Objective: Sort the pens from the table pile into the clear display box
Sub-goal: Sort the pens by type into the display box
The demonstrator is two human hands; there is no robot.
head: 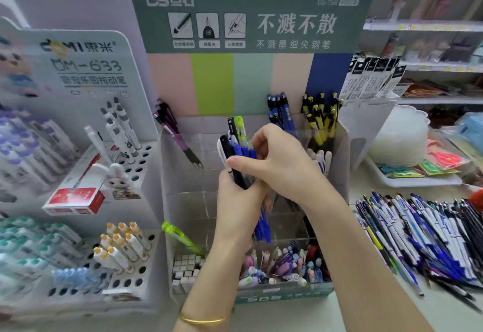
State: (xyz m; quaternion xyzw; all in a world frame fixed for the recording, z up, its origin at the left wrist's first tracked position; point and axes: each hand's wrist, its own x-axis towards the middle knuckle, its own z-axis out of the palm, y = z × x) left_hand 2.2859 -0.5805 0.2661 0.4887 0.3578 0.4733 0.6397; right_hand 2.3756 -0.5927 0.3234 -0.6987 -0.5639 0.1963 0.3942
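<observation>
My left hand (pixel 235 209) grips a bundle of pens (pixel 236 146), mostly blue, with a black, a white and a lime-green one, upright above the clear display box (pixel 183 201). My right hand (pixel 277 156) reaches across the bundle, thumb and fingers pinching pens near their upper ends. The box has several tiered compartments. Purple pens (pixel 172 127), blue pens (pixel 281 109) and yellow-black pens (pixel 321 114) stand in its back row, a lime-green pen (pixel 180 237) in a front-left cell. The table pile of pens (pixel 423 229) spreads at the right.
A white holed rack (pixel 122 274) with capped pens stands at the left, with a red box (pixel 75 198) on its upper tier. The box's front compartments hold small erasers (pixel 185 266) and pastel pens (pixel 285 263). A white tray (pixel 407 180) with packets sits behind the pile.
</observation>
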